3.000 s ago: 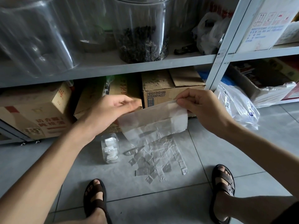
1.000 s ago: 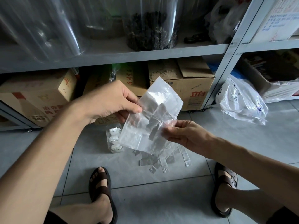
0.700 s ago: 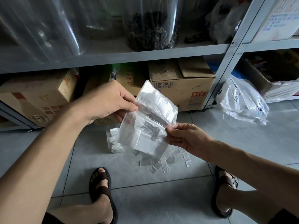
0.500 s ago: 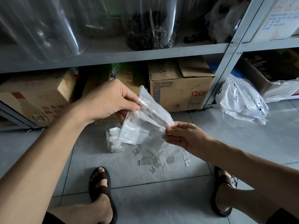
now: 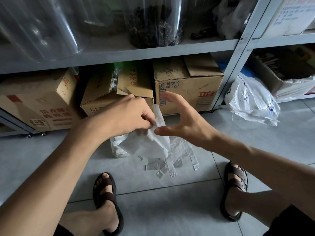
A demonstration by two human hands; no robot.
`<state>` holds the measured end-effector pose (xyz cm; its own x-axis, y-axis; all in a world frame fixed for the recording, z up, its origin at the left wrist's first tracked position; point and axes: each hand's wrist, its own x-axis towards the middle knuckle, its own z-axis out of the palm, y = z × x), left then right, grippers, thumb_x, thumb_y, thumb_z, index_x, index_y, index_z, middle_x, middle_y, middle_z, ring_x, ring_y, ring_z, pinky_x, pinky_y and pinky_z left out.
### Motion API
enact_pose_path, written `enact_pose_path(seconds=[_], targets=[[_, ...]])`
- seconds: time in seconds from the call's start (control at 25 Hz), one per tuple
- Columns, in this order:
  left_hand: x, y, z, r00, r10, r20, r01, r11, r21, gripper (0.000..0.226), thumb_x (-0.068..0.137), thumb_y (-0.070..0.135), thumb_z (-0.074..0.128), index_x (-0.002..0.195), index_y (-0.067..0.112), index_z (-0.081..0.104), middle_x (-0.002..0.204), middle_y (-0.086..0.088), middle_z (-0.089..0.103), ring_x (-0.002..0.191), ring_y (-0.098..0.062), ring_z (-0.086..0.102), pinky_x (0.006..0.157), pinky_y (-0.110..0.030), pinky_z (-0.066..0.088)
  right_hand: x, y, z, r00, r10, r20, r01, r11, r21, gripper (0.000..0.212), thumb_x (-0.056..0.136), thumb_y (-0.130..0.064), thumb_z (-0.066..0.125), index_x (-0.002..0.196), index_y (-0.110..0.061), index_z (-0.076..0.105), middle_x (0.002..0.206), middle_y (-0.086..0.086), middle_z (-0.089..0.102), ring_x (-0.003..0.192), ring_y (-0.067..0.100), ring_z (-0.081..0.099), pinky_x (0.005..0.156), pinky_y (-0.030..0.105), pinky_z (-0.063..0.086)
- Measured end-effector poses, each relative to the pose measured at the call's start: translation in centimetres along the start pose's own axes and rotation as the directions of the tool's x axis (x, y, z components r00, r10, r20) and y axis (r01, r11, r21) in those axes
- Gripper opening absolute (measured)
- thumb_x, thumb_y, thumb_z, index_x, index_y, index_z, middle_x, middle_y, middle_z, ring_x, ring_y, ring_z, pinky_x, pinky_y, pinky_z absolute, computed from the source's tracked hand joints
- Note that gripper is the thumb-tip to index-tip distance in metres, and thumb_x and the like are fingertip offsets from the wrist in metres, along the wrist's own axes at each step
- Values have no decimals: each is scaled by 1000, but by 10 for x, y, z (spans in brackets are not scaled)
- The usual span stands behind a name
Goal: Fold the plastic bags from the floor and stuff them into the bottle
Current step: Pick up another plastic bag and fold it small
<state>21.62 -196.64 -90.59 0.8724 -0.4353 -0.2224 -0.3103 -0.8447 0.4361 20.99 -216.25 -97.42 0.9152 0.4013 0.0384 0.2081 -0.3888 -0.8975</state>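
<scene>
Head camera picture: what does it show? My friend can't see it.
A person's left hand pinches a half-folded clear plastic bag while the open right hand hovers beside it. Below, more bags and a clear bottle sit on the grey floor.

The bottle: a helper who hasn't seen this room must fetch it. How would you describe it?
Find the grey metal shelving with cardboard boxes beneath. On the floor before those boxes stands the bottle, partly behind the bag the left hand grips. Unlike the flat loose bags beside it, it is upright, clear and holds white folded wads.
</scene>
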Motion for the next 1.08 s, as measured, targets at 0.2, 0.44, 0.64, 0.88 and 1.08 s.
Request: enact_pose_path(seconds=[0.2, 0.44, 0.64, 0.88, 1.08], targets=[[1, 6, -4, 999, -8, 45, 14, 991, -135, 24, 84, 14, 69, 74, 34, 80, 58, 6, 68, 53, -11, 58, 61, -26, 54, 5, 4, 18, 984, -135, -119, 110, 974, -196, 108, 64, -30, 93, 151, -12, 30, 143, 6, 46, 131, 13, 42, 107, 12, 32], [0, 7, -2, 999, -32, 8, 32, 998, -44, 18, 84, 22, 73, 84, 38, 79, 58, 31, 64, 75, -1, 55, 76, -11, 40, 9, 18, 13, 999, 29, -35, -37, 965, -260, 118, 58, -28, 95, 153, -17, 26, 142, 4, 43, 121, 12, 42, 92, 7, 30], [-3, 2, -2, 999, -32, 14, 31, 999, 13, 21, 85, 20, 71, 92, 37, 80, 55, 35, 59, 86, 15, 47, 66, 0, 33, 13, 10, -5, 960, 157, 233, -171, 984, 42, 105, 60, -34, 89, 150, -30, 35, 150, -7, 43, 137, 7, 38, 108, 23, 33], [-4, 2, -2, 1000, -20, 20, 19, 1000, 25, 23, 85, 15, 68, 93, 32, 81, 51, 34, 56, 76, 8, 55, 60, -5, 38, 15, 4, -11, 986, 97, 137, -121, 976, 180, 39, 71, -24, 85, 101, -5, 68, 104, 15, 71, 100, 32, 67, 97, 50, 52], [-3, -2, -2, 998, -39, -44, 40, 999, 34, 26, 85, 15, 68, 88, 37, 80, 68, 18, 72, 77, -16, 63, 84, -38, 54, 14, 6, -12, 998, 55, -35, -51, 993, 108, 21, 76, -16, 84, 91, -12, 70, 82, 7, 71, 74, 16, 65, 74, 40, 54]])
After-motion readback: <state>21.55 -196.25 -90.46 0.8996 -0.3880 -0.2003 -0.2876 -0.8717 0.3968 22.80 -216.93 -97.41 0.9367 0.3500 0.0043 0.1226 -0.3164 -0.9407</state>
